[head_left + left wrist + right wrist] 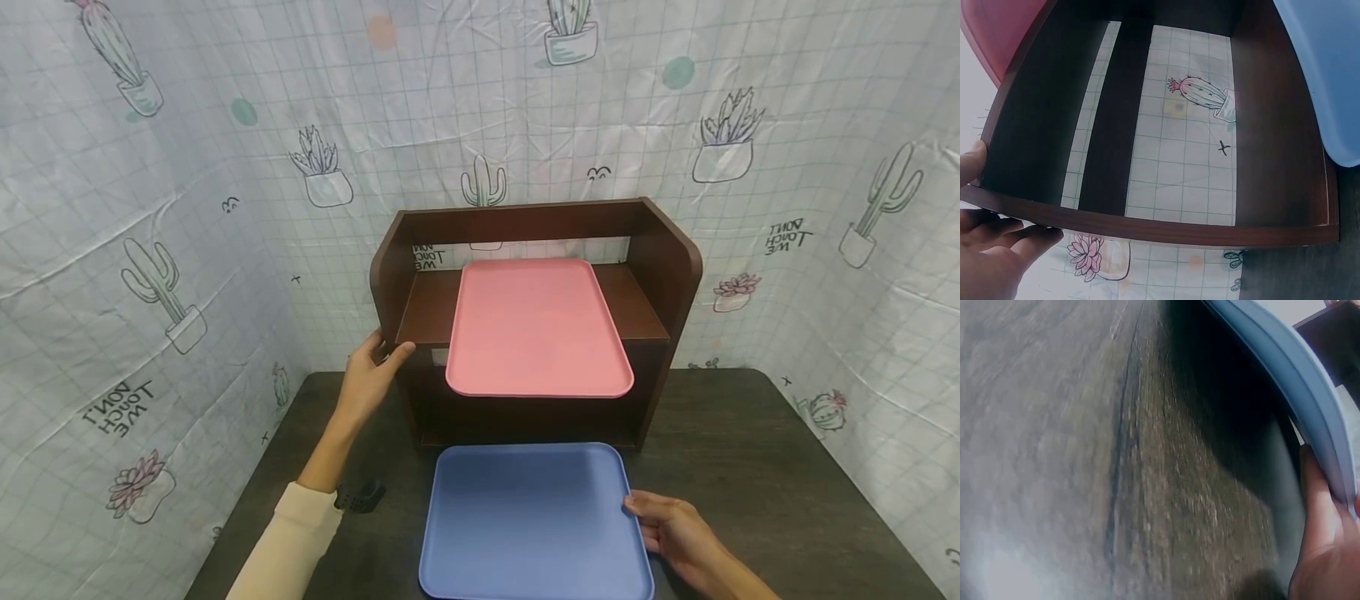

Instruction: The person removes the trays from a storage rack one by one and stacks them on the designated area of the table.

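Blue plastic comes first: the blue tray lies at the near side of the scene, over the dark tabletop, its long axis seeming to run from left to right. The right hand grasps its right-hand short edge, thumb over the rim and fingers beneath. In the right wrist view that edge stands off the tabletop, with a dark shadow below; whether the opposite edge touches down cannot be told. From the gripping fingers, the body of the tray stretches leftward, so the right hand is the nearer one and the left end has no hand on it.

Just beyond, the tray's far long edge sits close in front of the brown wooden shelf, roughly parallel to its base and facing the lower compartment. The left hand, with a pale sleeve behind it, grips the shelf's left side panel, thumb on the inner side and fingers on the outer, well apart from the blue tray.

Higher and farther, a pink tray rests on the upper board, its front part jutting out past the board's edge. Behind everything hangs a white checked cloth printed with potted cacti.
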`<state>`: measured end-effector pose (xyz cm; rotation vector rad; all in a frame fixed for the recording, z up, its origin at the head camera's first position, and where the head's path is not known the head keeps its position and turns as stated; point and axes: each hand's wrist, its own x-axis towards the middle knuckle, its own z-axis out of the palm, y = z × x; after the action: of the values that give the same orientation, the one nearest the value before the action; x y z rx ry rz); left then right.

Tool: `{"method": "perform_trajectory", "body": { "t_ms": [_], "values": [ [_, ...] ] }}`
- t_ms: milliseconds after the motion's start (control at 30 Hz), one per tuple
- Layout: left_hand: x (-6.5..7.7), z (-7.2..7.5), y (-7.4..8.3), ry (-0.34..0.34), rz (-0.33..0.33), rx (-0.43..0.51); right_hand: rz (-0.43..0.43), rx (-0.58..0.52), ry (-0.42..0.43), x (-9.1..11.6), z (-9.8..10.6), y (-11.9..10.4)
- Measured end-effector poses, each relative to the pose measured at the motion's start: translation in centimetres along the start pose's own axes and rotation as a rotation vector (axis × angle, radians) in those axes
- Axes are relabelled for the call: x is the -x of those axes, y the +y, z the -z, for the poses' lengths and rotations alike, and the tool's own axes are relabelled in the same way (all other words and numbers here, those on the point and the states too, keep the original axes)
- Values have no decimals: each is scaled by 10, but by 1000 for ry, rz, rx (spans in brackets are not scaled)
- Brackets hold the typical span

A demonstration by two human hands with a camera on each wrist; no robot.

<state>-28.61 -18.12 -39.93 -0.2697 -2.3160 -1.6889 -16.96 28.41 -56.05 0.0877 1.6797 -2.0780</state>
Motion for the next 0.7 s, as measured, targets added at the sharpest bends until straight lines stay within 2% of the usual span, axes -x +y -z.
{"method": "perform_trajectory", "body": {
  "t_ms": [233, 433, 500, 567, 700],
  "values": [
    [4, 1, 5, -6, -15, 13, -15, -1, 11, 5, -1, 0],
    [1, 1, -2, -6, -17, 9, -34, 37, 51, 9, -5, 2],
    [1, 1, -2, -6, -18, 8, -34, 91, 100, 10, -9, 1],
    [2, 1, -2, -7, -21, 13, -29, 178, 188, 11, -16, 0],
    [2, 1, 1, -9, -24, 18, -23, 452, 373, 10, -30, -5]
  ]
}}
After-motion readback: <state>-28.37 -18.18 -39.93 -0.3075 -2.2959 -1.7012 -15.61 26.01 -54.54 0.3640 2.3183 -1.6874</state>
